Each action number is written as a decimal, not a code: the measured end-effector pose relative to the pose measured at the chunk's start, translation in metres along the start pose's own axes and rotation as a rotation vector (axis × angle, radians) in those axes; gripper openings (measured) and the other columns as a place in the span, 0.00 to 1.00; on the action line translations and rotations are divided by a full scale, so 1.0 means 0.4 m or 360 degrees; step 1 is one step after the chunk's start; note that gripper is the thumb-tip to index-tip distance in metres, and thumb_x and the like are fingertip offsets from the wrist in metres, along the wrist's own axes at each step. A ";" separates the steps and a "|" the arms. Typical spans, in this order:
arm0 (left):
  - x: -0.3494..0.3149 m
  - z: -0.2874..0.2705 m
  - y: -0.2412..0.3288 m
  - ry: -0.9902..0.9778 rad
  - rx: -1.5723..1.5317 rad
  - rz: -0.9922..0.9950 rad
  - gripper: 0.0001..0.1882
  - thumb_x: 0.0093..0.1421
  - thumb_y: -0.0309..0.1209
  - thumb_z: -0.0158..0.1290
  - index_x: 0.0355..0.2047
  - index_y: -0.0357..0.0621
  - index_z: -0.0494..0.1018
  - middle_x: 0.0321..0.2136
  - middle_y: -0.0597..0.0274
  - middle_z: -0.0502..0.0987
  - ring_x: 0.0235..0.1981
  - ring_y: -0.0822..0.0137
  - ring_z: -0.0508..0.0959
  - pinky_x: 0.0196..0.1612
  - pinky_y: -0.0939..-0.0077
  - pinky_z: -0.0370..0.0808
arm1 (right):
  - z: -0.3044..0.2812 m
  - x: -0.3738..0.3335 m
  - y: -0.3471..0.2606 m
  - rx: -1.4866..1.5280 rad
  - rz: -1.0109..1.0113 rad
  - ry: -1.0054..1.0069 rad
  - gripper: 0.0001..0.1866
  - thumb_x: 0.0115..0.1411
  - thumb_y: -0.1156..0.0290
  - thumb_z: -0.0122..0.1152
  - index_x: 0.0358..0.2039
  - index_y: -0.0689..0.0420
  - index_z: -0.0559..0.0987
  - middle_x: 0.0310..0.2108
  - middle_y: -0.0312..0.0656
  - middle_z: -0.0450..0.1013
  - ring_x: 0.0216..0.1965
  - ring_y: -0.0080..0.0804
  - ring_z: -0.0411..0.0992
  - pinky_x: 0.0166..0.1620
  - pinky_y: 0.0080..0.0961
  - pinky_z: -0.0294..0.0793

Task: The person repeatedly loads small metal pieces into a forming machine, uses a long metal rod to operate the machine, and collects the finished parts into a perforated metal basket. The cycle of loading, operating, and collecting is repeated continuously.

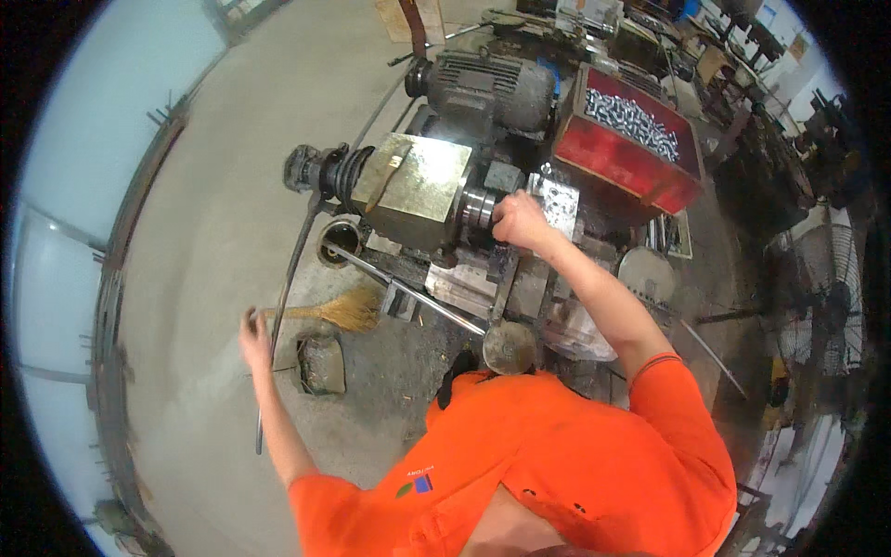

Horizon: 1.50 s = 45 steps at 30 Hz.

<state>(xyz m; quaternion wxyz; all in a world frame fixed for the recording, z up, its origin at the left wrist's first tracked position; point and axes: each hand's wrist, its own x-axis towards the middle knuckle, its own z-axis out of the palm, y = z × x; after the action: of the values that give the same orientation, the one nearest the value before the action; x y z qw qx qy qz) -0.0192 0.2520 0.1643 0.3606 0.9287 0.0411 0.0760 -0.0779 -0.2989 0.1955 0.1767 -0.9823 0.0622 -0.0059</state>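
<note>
Grey flr (218,213) runs wide L of machine (432,172). R hand (522,221) curled at spindle (476,206), L hand (253,341) beside rod (260,427); grips unclear.

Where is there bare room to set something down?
The widest free patch is the grey floor between the pale wall and the broom. A smaller one is on the metal box, right of the brush. It is crowded around the right hand, between the spindle and the red bin.
</note>
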 end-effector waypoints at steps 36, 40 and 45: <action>-0.132 0.203 0.005 -0.0620 -0.0295 -0.0426 0.13 0.52 0.31 0.55 0.29 0.31 0.69 0.14 0.57 0.70 0.13 0.67 0.72 0.17 0.71 0.74 | -0.415 -0.270 0.362 -0.0080 0.0023 0.1279 0.27 0.36 0.69 0.59 0.43 0.54 0.75 0.54 0.50 0.61 0.50 0.49 0.63 0.52 0.37 0.65; -0.126 0.174 -0.035 -0.0585 -0.0140 -0.0342 0.12 0.53 0.30 0.54 0.25 0.32 0.66 0.12 0.57 0.69 0.11 0.67 0.71 0.15 0.72 0.74 | -0.290 -0.591 0.428 0.0471 0.0254 0.1253 0.23 0.34 0.70 0.59 0.37 0.58 0.77 0.50 0.50 0.66 0.47 0.47 0.67 0.49 0.34 0.67; -0.169 0.184 -0.013 -0.0537 -0.0160 -0.0426 0.16 0.52 0.33 0.53 0.32 0.28 0.70 0.14 0.57 0.69 0.13 0.68 0.69 0.16 0.76 0.71 | 0.074 -1.212 0.613 0.0040 0.1376 0.1147 0.13 0.40 0.69 0.59 0.29 0.58 0.79 0.33 0.49 0.74 0.35 0.44 0.73 0.39 0.32 0.73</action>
<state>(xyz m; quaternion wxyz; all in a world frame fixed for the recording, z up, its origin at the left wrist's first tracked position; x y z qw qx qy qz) -0.0732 0.1980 0.0996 0.4152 0.8953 0.0993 -0.1271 -0.5873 -0.4565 0.0875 0.1424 -0.8010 0.5156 -0.2689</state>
